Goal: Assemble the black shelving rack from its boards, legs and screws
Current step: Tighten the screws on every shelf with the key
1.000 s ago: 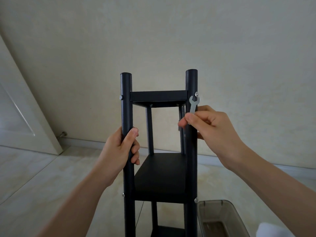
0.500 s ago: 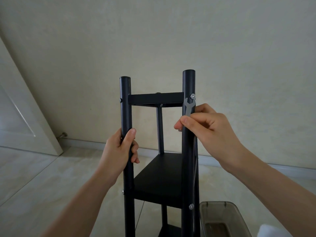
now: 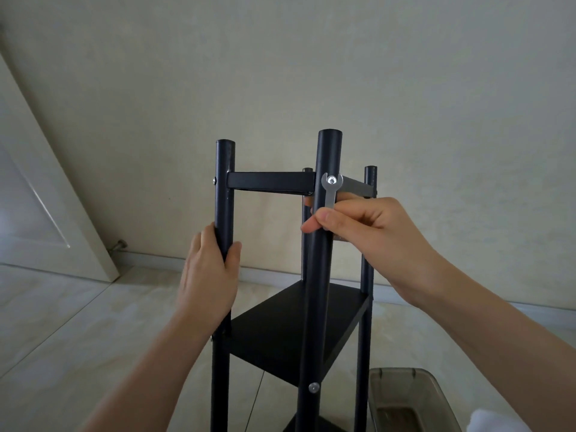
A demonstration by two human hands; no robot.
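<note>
Right hand (image 3: 371, 232): thumb and forefinger pinched on the lower shank of a small flat silver steel spanner (image 3: 331, 190), other fingers curled behind the post. Spanner upright, its open head seated around the silver screw head (image 3: 332, 181) on the near right round black metal leg (image 3: 324, 244), level with the top board.

Left hand (image 3: 210, 275): wrapped round the near left black tubular leg (image 3: 225, 194), thumb across the front, gripping below the top board and above the middle one.

Black shelving rack (image 3: 290, 332): upright on the pale tiled floor (image 3: 62, 338), directly ahead and between the two forearms. Four legs in view, two near, two far. Thin black top board (image 3: 269, 181) edge-on, just above both hands; matt black middle board (image 3: 299, 325) below them; a further board only partly in view at the bottom edge. Screw heads visible at the left top joint and lower on the right leg.

Handling, judged: frame stiff once screwed, tall and narrow — likely to rock or twist under spanner torque, hence worth bracing on a leg opposite the joint being tightened. Painted tubes smooth, probably a little slippery; full wrap preferable to fingertips. Spanner thin and light, prone to slipping off the screw head if tilted; best held low on the shank and kept flat to the leg.

Surroundings: translucent grey plastic tub (image 3: 408, 397) on the floor just right of the rack — contents unclear; cream wall (image 3: 311, 73) behind; white door (image 3: 40, 207) at left.
</note>
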